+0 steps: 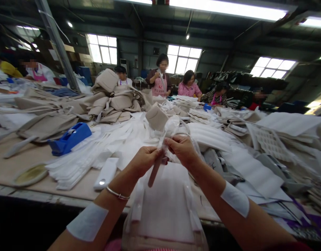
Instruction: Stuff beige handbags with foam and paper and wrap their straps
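Clear plastic bag (164, 205) hangs over the table's (8, 167) near edge, its gathered top pinched by both hands: left hand (144, 160) also grasping a tan strip (155, 170), right hand (183, 149) gripping the neck. Blue tape dispenser (70, 138) sits toward the left edge.

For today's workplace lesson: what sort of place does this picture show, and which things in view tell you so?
Probably a sewing or bag-making factory floor: heaps of beige fabric pieces and white foam sheets cover a long shared worktable, with several people working along its far side.
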`<state>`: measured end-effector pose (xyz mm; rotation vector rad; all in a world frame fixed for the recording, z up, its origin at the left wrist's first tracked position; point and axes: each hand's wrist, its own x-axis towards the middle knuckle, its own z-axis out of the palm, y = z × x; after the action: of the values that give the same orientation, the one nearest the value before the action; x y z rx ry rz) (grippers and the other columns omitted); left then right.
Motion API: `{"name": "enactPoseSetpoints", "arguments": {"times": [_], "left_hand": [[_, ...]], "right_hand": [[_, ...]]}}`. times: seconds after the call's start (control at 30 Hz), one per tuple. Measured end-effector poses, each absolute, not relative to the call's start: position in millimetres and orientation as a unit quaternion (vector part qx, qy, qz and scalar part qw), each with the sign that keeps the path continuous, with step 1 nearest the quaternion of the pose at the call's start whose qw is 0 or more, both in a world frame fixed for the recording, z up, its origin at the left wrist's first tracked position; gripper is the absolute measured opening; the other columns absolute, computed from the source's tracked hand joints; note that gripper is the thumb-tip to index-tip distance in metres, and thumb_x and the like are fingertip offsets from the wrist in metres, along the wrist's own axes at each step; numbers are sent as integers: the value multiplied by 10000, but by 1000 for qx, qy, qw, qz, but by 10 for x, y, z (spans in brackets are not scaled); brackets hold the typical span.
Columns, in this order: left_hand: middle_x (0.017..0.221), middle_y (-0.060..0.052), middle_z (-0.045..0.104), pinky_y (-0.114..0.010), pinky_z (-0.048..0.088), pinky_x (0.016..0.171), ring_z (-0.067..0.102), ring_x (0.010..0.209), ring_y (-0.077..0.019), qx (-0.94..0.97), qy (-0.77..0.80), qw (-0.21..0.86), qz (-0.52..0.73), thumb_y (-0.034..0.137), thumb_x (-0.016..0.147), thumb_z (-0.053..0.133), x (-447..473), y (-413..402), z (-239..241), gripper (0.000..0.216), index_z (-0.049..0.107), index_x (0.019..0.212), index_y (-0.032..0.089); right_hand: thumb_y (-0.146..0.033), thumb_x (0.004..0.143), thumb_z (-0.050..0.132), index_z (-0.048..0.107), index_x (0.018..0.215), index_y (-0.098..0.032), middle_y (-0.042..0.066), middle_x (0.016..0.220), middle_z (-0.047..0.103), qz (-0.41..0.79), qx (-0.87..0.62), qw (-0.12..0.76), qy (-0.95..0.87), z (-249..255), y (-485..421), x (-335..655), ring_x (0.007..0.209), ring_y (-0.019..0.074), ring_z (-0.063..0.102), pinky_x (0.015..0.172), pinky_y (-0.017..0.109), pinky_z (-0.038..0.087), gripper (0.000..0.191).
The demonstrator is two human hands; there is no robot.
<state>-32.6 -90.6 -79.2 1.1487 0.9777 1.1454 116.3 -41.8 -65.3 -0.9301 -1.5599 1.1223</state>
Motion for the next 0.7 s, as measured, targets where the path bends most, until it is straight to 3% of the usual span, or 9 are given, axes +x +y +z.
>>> {"name": "enactPoseSetpoints", "arguments": {"times": [0.17, 0.23, 0.3, 0.37, 0.4, 0.43, 0.5, 0.6, 0.7], "left_hand": [[685, -74, 714, -287, 525, 641, 656, 620, -177, 455, 423, 581, 527, 383, 754, 698, -217, -915, -820, 250, 709, 734, 134], [649, -55, 695, -256, 487, 561, 609, 542, -145, 463, 443, 567, 517, 404, 766, 678, -218, -947, -797, 257, 691, 729, 151], [576, -23, 652, -223, 397, 467, 518, 448, -111, 483, 481, 527, 508, 445, 785, 647, -247, -982, -758, 291, 657, 699, 167], [505, 10, 585, -215, 322, 433, 450, 419, -102, 508, 513, 468, 509, 479, 811, 607, -277, -1011, -719, 339, 611, 652, 179], [485, 17, 558, -222, 311, 432, 436, 420, -107, 521, 524, 442, 508, 491, 825, 582, -284, -1023, -701, 367, 593, 626, 183], [477, 18, 541, -231, 315, 440, 436, 430, -114, 541, 529, 413, 507, 500, 844, 553, -281, -1037, -681, 402, 569, 592, 187], [485, 12, 541, -252, 365, 483, 473, 468, -134, 584, 521, 366, 504, 501, 867, 518, -253, -1080, -627, 429, 549, 568, 195], [476, 31, 555, -271, 415, 511, 520, 482, -159, 575, 514, 326, 546, 505, 851, 546, -209, -1214, -470, 323, 650, 875, 200], [444, 68, 517, -245, 390, 438, 484, 417, -140, 496, 495, 335, 630, 529, 811, 596, -236, -1434, -209, 537, 556, 1233, 199]], "right_hand": [[-430, 776, 634, 486, 535, -181, -40, 477, 473, 437, -408, 462, -655, -838, -502, 1182, 437, 92, 421, 411, 215, 322, 377], [-427, 814, 598, 510, 543, -179, -26, 488, 495, 385, -419, 450, -688, -849, -495, 1251, 454, 101, 435, 434, 223, 345, 377], [-388, 861, 542, 615, 673, -173, 12, 580, 577, 281, -420, 471, -724, -803, -497, 1335, 533, 138, 515, 519, 254, 425, 295], [-314, 856, 537, 671, 1003, -172, 95, 867, 675, 129, -389, 506, -759, -722, -524, 1396, 786, 226, 624, 731, 351, 501, 244], [-274, 832, 556, 628, 1163, -186, 133, 1055, 663, 50, -359, 506, -783, -680, -543, 1408, 968, 277, 617, 859, 415, 480, 350], [-234, 810, 569, 575, 1264, -211, 146, 1206, 617, -14, -324, 490, -809, -644, -560, 1406, 1128, 312, 560, 961, 467, 425, 454], [-168, 802, 557, 553, 1301, -261, 112, 1306, 584, -75, -257, 431, -862, -590, -557, 1371, 1277, 316, 464, 1054, 497, 341, 507], [-78, 795, 493, 632, 1179, -247, 80, 1128, 693, -51, -215, 416, -882, -542, -396, 1301, 1164, 253, 573, 1015, 427, 404, 442], [-25, 723, 462, 685, 1056, -210, 80, 1040, 720, 28, -228, 466, -855, -515, -94, 1268, 1047, 222, 638, 948, 373, 471, 442]]}}
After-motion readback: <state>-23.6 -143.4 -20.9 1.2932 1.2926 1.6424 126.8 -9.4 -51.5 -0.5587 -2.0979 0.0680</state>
